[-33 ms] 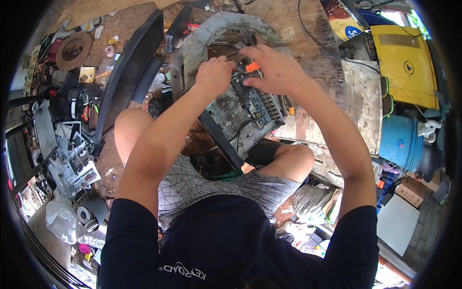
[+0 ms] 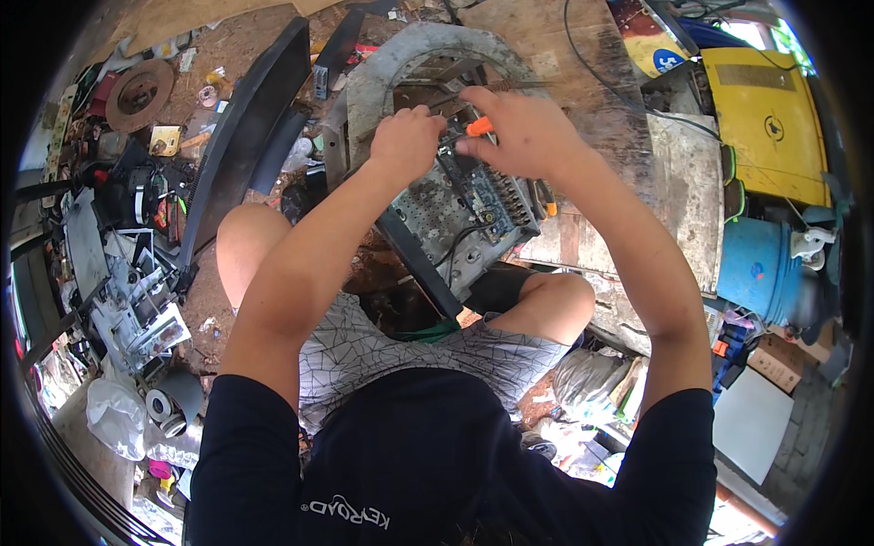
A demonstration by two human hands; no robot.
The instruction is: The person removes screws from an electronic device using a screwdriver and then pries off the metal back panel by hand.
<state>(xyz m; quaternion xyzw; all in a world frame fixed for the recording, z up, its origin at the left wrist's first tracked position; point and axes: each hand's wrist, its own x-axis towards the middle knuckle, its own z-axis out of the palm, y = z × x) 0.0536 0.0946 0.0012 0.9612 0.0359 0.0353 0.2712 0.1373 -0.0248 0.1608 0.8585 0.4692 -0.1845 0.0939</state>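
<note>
An open metal electronics chassis (image 2: 428, 218) lies tilted in front of my legs. Along its right side run a circuit board (image 2: 492, 207) and a row of connectors, with a black cable (image 2: 455, 244) curling across the bare metal. At its far end, my left hand (image 2: 407, 143) is closed, fingers curled down; whatever they grip is hidden. My right hand (image 2: 523, 136) holds an orange-handled screwdriver (image 2: 479, 126), its handle between thumb and forefinger and pointing towards the left fingertips. The screwdriver's tip cannot be made out.
Behind the chassis sits a grey ring-shaped piece (image 2: 428, 41). A long black panel (image 2: 246, 136) leans at left, near scrap parts (image 2: 137, 300). On the right are a wooden board (image 2: 678, 200), a yellow case (image 2: 765, 127) and a blue bucket (image 2: 756, 268). Another orange-handled tool (image 2: 550, 207) lies beside the chassis.
My right fingers have shifted slightly around the screwdriver, and its orange handle has turned a little. My left hand and the chassis stay in place.
</note>
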